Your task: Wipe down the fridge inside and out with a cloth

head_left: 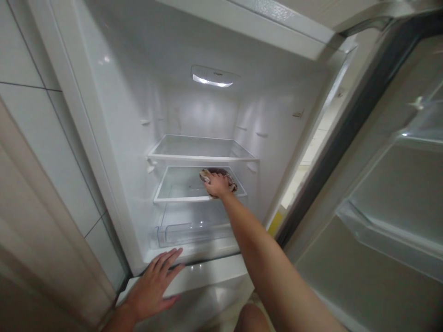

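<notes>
Inside a white refrigerator, my right hand (pixel 218 185) grips a brown and white patterned cloth (pixel 232 183). The cloth lies against the right part of the lower glass shelf (pixel 176 183), close to its white front rim. Part of the cloth is hidden under my fingers. My left hand (pixel 155 283) is low in front, fingers spread and holding nothing, over the white ledge (pixel 211 271) at the bottom of the compartment. Whether it touches that ledge I cannot tell.
Above is another glass shelf (pixel 204 147), under a lit lamp (pixel 212 77). A clear drawer (pixel 194 233) sits below the shelves. The open door (pixel 391 193) with its clear bins stands at right. A tiled wall (pixel 38 133) runs along the left.
</notes>
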`<state>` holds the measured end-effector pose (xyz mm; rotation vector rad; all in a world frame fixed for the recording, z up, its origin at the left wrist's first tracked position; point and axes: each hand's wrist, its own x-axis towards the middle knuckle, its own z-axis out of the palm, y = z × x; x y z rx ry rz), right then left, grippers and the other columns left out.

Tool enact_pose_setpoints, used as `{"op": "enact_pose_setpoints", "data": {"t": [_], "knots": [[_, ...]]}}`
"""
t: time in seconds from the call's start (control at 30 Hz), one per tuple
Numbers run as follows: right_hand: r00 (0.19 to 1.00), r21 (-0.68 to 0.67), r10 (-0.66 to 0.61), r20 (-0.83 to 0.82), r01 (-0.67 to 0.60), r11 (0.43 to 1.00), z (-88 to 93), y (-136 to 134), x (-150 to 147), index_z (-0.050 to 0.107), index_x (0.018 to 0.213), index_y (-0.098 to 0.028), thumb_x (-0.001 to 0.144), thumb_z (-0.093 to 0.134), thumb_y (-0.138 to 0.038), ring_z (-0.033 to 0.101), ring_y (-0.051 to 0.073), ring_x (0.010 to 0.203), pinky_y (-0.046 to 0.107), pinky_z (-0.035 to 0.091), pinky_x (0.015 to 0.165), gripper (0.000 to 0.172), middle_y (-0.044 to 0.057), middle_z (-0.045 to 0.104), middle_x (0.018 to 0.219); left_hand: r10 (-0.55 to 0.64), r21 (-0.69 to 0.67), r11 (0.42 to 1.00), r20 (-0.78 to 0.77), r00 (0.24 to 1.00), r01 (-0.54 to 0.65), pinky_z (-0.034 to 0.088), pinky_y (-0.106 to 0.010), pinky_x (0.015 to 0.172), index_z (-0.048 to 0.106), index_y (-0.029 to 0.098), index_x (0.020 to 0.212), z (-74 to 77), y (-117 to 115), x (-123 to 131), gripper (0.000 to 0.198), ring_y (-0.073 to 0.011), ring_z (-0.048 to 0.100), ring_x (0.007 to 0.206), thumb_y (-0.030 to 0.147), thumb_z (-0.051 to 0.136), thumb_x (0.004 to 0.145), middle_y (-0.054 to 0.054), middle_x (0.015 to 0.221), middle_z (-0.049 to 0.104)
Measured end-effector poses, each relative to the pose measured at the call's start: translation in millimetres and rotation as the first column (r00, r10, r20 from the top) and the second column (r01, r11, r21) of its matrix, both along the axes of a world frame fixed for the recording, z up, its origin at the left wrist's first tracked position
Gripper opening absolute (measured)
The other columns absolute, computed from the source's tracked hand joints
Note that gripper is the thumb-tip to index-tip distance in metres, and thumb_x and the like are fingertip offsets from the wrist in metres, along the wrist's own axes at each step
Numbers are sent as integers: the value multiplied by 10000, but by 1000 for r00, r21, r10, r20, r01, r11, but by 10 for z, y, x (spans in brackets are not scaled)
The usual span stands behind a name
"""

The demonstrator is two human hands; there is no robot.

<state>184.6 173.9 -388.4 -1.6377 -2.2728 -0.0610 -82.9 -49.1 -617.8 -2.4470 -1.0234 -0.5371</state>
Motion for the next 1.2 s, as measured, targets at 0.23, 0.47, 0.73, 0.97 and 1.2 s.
{"op": "enact_pose_setpoints", "data": {"t": [0.23, 0.47, 0.73, 0.97, 1.2], "knots": [[894, -18, 448, 2, -448, 894, -93, -455, -966, 619, 1495, -377, 1021, 562, -566, 589, 290, 1375, 471, 452, 1144, 513, 14, 660, 1498, 12, 33, 999, 21, 1000, -13, 298, -454, 1247, 540, 335, 1576, -21, -7, 16, 835, -332, 434, 1498, 640, 769, 834, -63, 1721, 430], [992, -76, 119, 35, -116, 990, 57, 85, -207, 596, 1530, -325, 1028, 578, -532, 601, 290, 1364, 410, 443, 1144, 543, 60, 644, 1519, 68, -37, 997, -9, 998, -68, 322, -467, 1228, 324, 379, 1708, -36, -38, 51, 1080, -338, 450, 1494, 710, 792, 793, -44, 1734, 431], [986, -51, -169, 13, 169, 984, 18, 956, 33, 607, 1498, -244, 1085, 557, -427, 514, 363, 1447, 626, 364, 1211, 455, 172, 573, 1560, 39, -284, 958, -38, 998, -49, 389, -461, 1215, 28, 280, 1762, -228, 105, 14, 1330, -342, 498, 1504, 835, 745, 790, -84, 1725, 439], [1000, -59, -1, 19, 2, 998, 10, 1043, -829, 591, 1507, -245, 1074, 593, -510, 502, 335, 1466, 628, 353, 1252, 507, 136, 548, 1583, 79, -457, 888, 46, 996, -49, 378, -512, 1265, 7, 334, 1757, -74, 42, 65, 1443, -363, 460, 1534, 635, 931, 690, -77, 1747, 403], [937, -63, 349, 25, -347, 936, -15, 276, -1436, 574, 1559, -322, 1020, 533, -536, 511, 348, 1468, 570, 366, 1236, 581, 83, 579, 1596, 83, -354, 934, 85, 993, -48, 381, -488, 1255, 127, 332, 1756, -16, -20, 35, 1308, -346, 454, 1520, 602, 898, 733, -59, 1744, 415]]}}
